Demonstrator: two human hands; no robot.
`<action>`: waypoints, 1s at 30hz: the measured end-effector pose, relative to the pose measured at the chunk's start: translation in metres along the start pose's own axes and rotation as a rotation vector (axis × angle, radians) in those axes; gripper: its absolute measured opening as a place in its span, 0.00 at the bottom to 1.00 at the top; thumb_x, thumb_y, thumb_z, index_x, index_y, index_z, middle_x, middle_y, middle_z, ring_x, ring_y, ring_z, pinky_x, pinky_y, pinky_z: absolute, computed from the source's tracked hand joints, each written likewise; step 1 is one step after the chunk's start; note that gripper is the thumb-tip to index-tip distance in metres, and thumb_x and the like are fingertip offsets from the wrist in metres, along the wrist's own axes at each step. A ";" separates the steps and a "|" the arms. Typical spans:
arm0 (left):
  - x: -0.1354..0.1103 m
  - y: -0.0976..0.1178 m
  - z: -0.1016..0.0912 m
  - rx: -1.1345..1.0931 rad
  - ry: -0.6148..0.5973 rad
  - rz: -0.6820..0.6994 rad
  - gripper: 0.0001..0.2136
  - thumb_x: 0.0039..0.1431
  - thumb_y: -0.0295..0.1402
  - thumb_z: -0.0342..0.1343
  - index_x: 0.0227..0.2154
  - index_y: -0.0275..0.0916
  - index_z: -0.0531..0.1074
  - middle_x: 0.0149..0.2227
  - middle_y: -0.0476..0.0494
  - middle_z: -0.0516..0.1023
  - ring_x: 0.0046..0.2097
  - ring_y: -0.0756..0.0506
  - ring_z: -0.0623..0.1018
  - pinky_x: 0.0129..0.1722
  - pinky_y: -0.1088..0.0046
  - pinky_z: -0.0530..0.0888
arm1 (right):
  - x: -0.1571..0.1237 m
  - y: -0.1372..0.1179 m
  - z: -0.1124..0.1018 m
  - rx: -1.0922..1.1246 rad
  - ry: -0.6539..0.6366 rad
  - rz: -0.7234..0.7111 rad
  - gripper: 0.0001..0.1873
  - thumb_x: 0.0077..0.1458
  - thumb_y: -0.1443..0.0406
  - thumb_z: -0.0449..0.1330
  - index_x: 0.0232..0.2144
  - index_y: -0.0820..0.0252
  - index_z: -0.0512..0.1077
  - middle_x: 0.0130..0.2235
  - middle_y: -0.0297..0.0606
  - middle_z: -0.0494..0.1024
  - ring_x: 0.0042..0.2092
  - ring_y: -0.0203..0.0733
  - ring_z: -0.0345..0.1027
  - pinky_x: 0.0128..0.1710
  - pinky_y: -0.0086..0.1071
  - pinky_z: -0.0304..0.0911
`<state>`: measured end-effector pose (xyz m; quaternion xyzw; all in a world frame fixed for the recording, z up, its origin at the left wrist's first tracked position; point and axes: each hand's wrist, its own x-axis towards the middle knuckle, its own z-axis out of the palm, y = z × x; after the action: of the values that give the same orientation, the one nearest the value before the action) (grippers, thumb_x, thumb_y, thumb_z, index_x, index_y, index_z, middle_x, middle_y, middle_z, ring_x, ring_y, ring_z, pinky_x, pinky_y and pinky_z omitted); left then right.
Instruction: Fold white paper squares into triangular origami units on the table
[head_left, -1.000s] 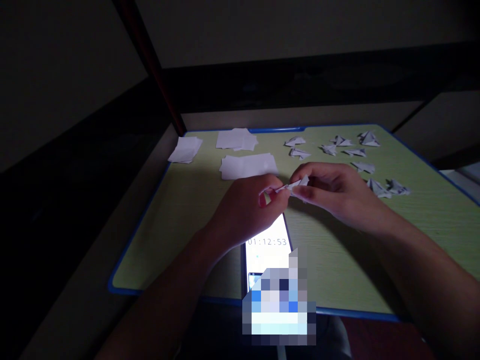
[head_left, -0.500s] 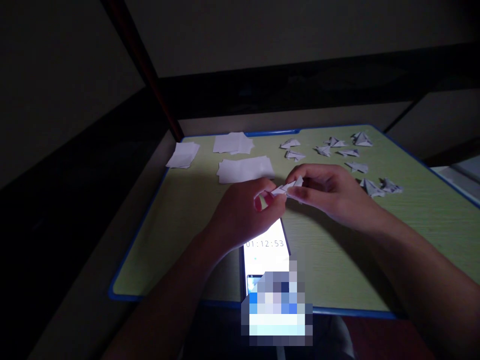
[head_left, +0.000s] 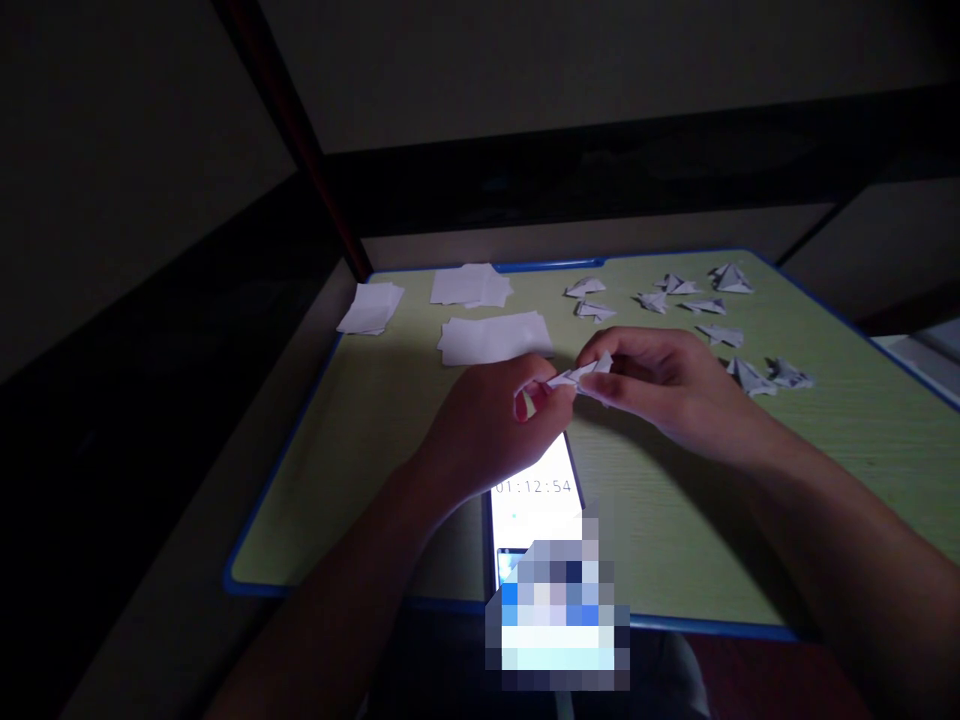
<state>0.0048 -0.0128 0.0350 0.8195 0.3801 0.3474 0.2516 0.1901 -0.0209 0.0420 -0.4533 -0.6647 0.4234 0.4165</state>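
A small folded piece of white paper [head_left: 583, 377] is held above the middle of the table, pinched from both sides. My left hand [head_left: 499, 410] grips its left end between thumb and fingers. At its right end, my right hand [head_left: 656, 380] presses it between thumb and fingers. The fingers cover part of the folds, so the full shape does not show. Just below the hands lies a lit phone [head_left: 534, 510] with a running timer, its lower part blurred out.
Stacks of white paper lie at the far left [head_left: 370, 307], the back [head_left: 469, 286] and nearer the hands [head_left: 495, 338]. Several folded paper figures [head_left: 703, 305] are spread over the right back of the green, blue-edged table [head_left: 360, 480]. Dark walls stand behind it.
The view has shifted very slightly, moving everything a little to the right. The timer has gone up by one second. Both hands keep the same hold on the folded paper.
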 end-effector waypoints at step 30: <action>0.000 -0.003 0.001 0.057 -0.001 0.048 0.11 0.58 0.30 0.54 0.21 0.36 0.64 0.18 0.56 0.62 0.20 0.56 0.61 0.19 0.78 0.56 | 0.000 0.004 -0.001 -0.031 0.000 -0.015 0.05 0.50 0.63 0.62 0.25 0.59 0.71 0.24 0.31 0.69 0.25 0.33 0.58 0.24 0.30 0.51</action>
<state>0.0045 -0.0114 0.0326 0.8353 0.3699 0.3421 0.2199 0.1918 -0.0195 0.0382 -0.4548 -0.6743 0.4100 0.4127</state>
